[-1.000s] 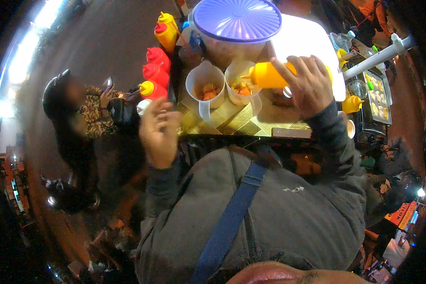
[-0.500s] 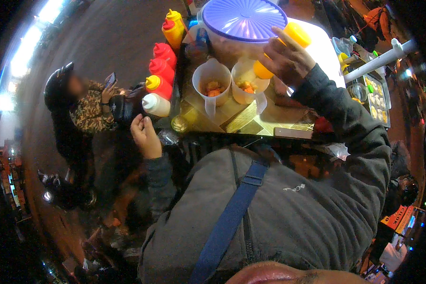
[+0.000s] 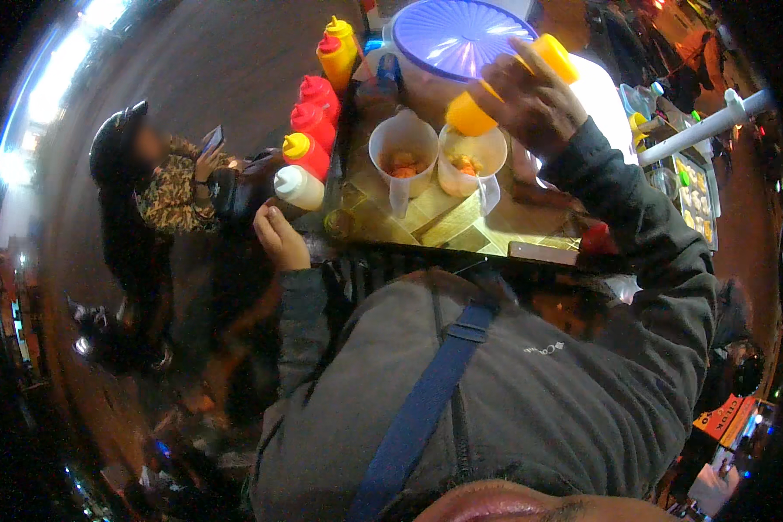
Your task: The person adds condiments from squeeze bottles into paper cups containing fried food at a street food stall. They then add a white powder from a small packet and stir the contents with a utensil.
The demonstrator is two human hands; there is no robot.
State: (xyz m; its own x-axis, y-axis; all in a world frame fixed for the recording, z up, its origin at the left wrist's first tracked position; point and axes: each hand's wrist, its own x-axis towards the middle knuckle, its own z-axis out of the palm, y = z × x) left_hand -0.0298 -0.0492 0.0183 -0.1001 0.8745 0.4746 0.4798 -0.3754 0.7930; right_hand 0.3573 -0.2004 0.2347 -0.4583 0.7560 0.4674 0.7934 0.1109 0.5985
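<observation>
My right hand (image 3: 535, 104) grips a yellow squeeze bottle (image 3: 469, 111), tilted with its lower-left end above the right translucent jug (image 3: 474, 157). The left jug (image 3: 378, 152) stands beside it; both contain orange food. A large tub with a purple lid (image 3: 461, 35) is behind them. My left hand (image 3: 283, 239) is at the cart's left side, just below a white squeeze bottle (image 3: 300, 190), its fingers loosely bent and apart, with nothing visible in them. Further squeeze bottles, red (image 3: 316, 122) and yellow (image 3: 336, 63), line the left edge of the patterned worktop (image 3: 383, 226).
A helmeted person (image 3: 165, 191) holding a phone (image 3: 212, 139) is left of the cart. A white pole (image 3: 696, 122) crosses the right side, near a tray of small food pieces (image 3: 696, 204). More people (image 3: 735, 348) are at the lower right.
My right hand has risen and turned, keeping the yellow bottle, which is now steeper. My left hand has lowered from beside the bottles. The cart has shifted slightly rightward in view.
</observation>
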